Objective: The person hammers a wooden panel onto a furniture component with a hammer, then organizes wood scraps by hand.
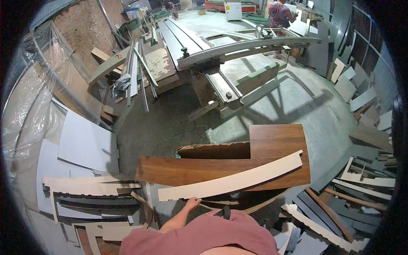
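My left hand (194, 202) is closed at the lower edge of a long pale wooden strip (229, 177), near its left part. The strip lies slantwise over brown wood-grain boards (278, 144), its right end higher in the view, with small notches along its edge. A cardboard piece (214, 150) with a torn edge lies behind the long brown board. Below the strip, thin curved strips (265, 202) show above the reddish shirt. My right hand does not show.
A sliding-table saw (221, 85) stands ahead. White panels (85, 138) and stacked pale strips (89, 187) lie at left. Offcuts (323, 212) fill the lower right, and more panels (345, 89) lean at the right wall. A person (280, 15) stands far back, right.
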A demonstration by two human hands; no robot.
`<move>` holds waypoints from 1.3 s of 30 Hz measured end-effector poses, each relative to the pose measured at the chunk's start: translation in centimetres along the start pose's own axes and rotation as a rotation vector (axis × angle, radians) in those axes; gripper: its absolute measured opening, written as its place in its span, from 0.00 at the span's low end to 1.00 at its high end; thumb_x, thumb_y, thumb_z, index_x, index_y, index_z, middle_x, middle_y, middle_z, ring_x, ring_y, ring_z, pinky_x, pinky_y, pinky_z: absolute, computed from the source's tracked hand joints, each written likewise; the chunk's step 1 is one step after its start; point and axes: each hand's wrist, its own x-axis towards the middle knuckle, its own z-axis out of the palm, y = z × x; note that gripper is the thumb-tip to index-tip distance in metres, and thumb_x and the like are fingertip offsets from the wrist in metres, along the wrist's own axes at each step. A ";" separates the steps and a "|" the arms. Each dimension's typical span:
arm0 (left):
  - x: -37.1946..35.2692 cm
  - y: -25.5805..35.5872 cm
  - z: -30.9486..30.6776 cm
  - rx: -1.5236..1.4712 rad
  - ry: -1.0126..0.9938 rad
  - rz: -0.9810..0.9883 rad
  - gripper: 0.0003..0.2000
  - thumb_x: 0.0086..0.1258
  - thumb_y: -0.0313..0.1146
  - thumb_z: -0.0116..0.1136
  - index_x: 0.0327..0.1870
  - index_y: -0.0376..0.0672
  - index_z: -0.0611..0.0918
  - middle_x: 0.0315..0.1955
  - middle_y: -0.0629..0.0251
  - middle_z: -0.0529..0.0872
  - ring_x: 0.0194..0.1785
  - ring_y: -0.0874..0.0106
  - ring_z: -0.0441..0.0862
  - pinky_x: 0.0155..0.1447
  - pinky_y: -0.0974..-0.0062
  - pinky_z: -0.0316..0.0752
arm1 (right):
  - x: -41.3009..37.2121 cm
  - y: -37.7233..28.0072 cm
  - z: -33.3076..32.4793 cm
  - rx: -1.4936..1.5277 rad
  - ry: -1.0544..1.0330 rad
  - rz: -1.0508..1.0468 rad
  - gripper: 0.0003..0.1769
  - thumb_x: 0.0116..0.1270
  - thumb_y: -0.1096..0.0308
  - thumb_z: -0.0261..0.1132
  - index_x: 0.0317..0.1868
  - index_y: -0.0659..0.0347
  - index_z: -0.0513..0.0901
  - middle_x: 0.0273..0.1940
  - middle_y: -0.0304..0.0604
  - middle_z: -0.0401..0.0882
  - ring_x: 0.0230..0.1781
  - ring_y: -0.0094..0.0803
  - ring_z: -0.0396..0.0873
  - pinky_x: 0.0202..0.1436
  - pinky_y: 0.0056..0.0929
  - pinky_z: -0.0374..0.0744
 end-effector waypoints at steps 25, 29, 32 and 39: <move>4.2 -0.3 0.8 0.019 -0.050 0.134 0.22 0.62 0.49 0.52 0.30 0.34 0.82 0.24 0.53 0.83 0.29 0.61 0.82 0.39 0.64 0.74 | -2.6 1.3 -1.4 0.088 0.093 0.047 0.26 0.55 0.51 0.64 0.41 0.68 0.77 0.39 0.60 0.78 0.43 0.55 0.76 0.45 0.46 0.73; 3.6 -0.9 1.6 -0.027 -0.030 0.113 0.22 0.62 0.49 0.51 0.31 0.33 0.82 0.25 0.53 0.84 0.29 0.60 0.82 0.39 0.65 0.75 | -1.3 2.5 -2.2 0.109 0.100 0.031 0.26 0.55 0.51 0.64 0.41 0.68 0.77 0.39 0.60 0.78 0.43 0.56 0.76 0.45 0.46 0.73; 2.2 -2.1 2.7 0.060 0.022 0.015 0.22 0.62 0.50 0.51 0.33 0.35 0.82 0.26 0.54 0.84 0.31 0.60 0.83 0.41 0.65 0.76 | 0.3 3.5 -3.3 0.148 0.111 0.017 0.25 0.55 0.51 0.64 0.42 0.68 0.77 0.39 0.60 0.78 0.43 0.56 0.76 0.45 0.46 0.73; -2.1 -1.2 9.3 0.128 0.023 -0.108 0.26 0.61 0.59 0.47 0.28 0.43 0.86 0.31 0.56 0.85 0.40 0.59 0.82 0.49 0.65 0.74 | 7.4 5.7 -6.9 0.407 0.246 0.055 0.25 0.56 0.52 0.63 0.42 0.68 0.76 0.40 0.60 0.78 0.44 0.56 0.76 0.46 0.46 0.72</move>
